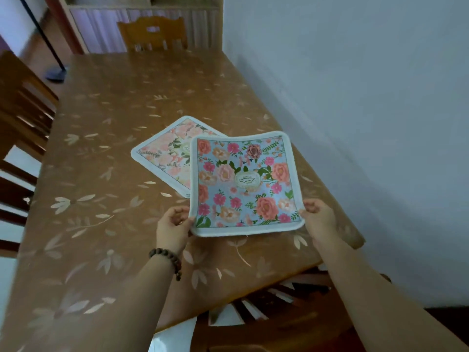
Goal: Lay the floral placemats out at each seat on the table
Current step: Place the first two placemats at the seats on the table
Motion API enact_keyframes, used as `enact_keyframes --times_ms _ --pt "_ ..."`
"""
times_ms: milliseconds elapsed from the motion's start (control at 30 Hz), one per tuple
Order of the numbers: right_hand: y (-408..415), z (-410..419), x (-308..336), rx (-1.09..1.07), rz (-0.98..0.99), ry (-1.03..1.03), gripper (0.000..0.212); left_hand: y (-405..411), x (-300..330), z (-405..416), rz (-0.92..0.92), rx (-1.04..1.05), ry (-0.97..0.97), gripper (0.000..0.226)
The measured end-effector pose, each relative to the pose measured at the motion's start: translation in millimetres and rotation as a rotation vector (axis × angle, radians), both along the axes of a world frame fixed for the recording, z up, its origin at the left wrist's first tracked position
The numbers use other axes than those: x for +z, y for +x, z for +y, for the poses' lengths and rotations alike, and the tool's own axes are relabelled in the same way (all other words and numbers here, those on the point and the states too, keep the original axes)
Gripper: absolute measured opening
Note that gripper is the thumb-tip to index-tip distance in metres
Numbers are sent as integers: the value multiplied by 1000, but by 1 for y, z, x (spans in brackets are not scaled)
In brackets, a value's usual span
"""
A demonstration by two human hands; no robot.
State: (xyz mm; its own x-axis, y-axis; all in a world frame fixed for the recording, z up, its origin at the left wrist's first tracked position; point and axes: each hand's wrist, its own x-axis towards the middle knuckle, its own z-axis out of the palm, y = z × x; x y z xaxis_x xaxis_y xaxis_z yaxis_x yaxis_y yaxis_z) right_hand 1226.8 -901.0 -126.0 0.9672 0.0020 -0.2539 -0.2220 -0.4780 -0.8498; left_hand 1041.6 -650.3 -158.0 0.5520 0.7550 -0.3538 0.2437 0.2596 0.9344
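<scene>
A blue floral placemat (pixel 245 184) with a white border is held just above the table near its right edge. My left hand (pixel 173 227) grips its near left corner and my right hand (pixel 318 218) grips its near right corner. A beaded bracelet circles my left wrist. Behind and partly under it, a pale pink floral placemat (pixel 166 152) lies flat on the table, turned at an angle. Its near right part is hidden by the blue one.
The table (pixel 114 174) has a brown cover with a pale leaf print. A wooden chair (pixel 152 33) stands at the far end, another chair (pixel 20 118) along the left side, and a third chair (pixel 274 318) below my arms. A white wall (pixel 368 97) runs along the right.
</scene>
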Motion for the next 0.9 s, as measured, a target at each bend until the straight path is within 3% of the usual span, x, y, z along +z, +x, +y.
enact_keyframes --times_ms 300,433,633,733,800,900 --pt "30 -20 -19 271 56 30 20 -20 1 -54 52 118 -43 12" --pt "34 -38 -33 407 99 -97 22 -43 3 -77 123 107 -147 14" --pt "31 -47 -57 518 203 -295 19 -56 -13 -89 481 -63 -92 20" --pt "37 -41 -58 551 225 -309 10 -48 -12 -73 515 -62 -83 36" --pt "46 -32 -56 538 199 -275 49 -42 -13 -61 454 61 -73 48" --pt "59 -14 -53 499 239 -149 61 -28 -20 -49 300 183 -155 50"
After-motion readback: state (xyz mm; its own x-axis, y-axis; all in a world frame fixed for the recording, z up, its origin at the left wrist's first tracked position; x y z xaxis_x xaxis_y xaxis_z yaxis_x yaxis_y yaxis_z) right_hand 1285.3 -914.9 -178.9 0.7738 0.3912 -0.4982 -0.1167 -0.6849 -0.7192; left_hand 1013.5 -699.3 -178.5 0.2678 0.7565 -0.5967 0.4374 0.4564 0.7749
